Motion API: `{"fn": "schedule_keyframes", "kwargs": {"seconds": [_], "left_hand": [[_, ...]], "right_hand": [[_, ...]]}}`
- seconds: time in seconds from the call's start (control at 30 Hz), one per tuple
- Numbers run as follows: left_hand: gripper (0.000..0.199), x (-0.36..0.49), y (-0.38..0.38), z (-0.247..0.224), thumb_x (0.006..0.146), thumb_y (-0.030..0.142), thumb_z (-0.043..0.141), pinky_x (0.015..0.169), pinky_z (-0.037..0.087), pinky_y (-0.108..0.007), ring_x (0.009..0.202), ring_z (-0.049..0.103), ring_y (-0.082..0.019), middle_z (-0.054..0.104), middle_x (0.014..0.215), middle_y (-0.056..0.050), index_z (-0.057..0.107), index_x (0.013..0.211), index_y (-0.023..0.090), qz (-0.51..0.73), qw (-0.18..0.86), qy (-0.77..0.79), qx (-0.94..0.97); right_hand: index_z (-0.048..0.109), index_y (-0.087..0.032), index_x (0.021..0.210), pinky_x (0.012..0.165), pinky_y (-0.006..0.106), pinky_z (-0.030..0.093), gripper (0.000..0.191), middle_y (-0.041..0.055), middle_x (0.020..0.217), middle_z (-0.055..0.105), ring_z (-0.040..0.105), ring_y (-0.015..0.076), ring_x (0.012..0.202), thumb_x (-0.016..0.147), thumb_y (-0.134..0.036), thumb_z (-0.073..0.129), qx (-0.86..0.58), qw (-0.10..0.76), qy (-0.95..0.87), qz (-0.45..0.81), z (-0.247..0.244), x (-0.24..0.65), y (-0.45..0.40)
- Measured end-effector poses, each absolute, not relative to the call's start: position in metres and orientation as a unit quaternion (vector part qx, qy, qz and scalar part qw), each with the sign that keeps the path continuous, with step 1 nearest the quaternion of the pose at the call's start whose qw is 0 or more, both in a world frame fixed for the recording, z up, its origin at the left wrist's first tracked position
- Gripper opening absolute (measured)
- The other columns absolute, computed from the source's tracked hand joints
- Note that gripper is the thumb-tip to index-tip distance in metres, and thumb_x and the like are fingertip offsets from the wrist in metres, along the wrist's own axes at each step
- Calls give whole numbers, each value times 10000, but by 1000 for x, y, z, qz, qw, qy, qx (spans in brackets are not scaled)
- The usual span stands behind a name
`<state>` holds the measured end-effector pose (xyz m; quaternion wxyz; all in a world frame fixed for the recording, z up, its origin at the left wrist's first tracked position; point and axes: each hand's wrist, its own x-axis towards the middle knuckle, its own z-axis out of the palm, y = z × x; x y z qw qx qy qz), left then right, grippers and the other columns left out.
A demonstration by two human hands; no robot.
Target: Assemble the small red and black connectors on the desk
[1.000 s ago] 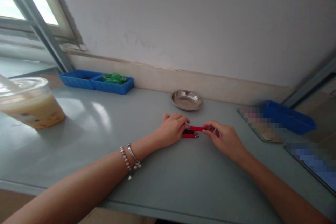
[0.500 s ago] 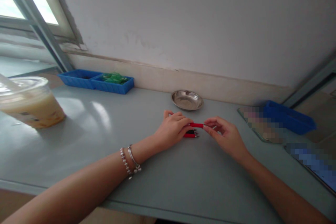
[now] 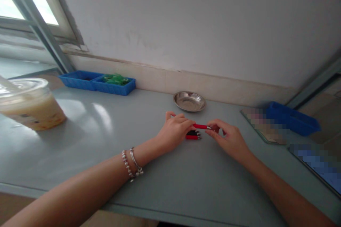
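Note:
My left hand [image 3: 177, 127] is closed around a red pen [image 3: 201, 126], whose silver tip points right. At that tip, the thumb and fingers of my right hand [image 3: 226, 136] are pinched together; whether they hold a separate small piece cannot be made out. Just below on the table lie a black pen [image 3: 191, 133] and another red pen [image 3: 192, 137], side by side with their silver tips to the right. Their left ends are hidden under my left hand.
A steel dish [image 3: 189, 101] stands by the wall. Joined blue trays [image 3: 114, 88], one holding green pieces, sit back left; another blue tray [image 3: 293, 118] is at right. A drink cup [image 3: 32, 106] stands left. Two blurred flat devices, one a phone-like slab [image 3: 317, 166], lie right.
The fingers of my right hand have shifted slightly, and more of the held pen's silver tip shows. My left hand stays in place.

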<state>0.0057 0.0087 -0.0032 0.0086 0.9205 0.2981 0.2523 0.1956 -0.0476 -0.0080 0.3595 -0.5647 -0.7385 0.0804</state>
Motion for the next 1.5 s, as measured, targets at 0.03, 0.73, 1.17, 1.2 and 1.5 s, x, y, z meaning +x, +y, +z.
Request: {"fn": "schedule_keyframes", "kwargs": {"seconds": [0.03,0.73,1.17,1.2,1.5], "left_hand": [[211,6,9,-4,886,267,408,752,215,-334,748,505,-145,622,752,-13,603,878,187,257,9,300,919],[136,10,5,0,878,210,397,740,260,-330,707,545,-145,621,754,4,525,864,166,243,116,356,895],[203,11,17,13,898,254,351,701,287,-337,670,551,-164,627,735,-22,529,873,159,193,88,320,924],[180,9,19,13,896,239,357,706,276,-344,699,551,-174,628,766,-31,520,901,162,192,67,310,929],[182,-16,57,8,895,263,369,710,237,-343,800,496,-194,599,824,-32,514,836,169,208,-13,377,903]], "right_hand": [[574,-180,864,549,236,370,215,3,686,586,521,134,609,771,-369,534,-572,364,-730,86,-8,196,-47],[594,-186,786,546,246,392,157,12,650,606,535,137,590,807,-295,482,-537,396,-744,33,-8,196,-50],[591,-206,833,508,256,408,164,13,648,600,526,132,530,821,-299,456,-541,409,-735,11,-13,204,-38],[588,-205,834,513,258,414,160,18,667,613,542,137,548,821,-295,456,-546,409,-731,23,-13,205,-35],[556,-201,801,518,273,395,156,13,648,569,502,145,550,813,-326,465,-588,374,-717,0,-7,207,-18]]}}
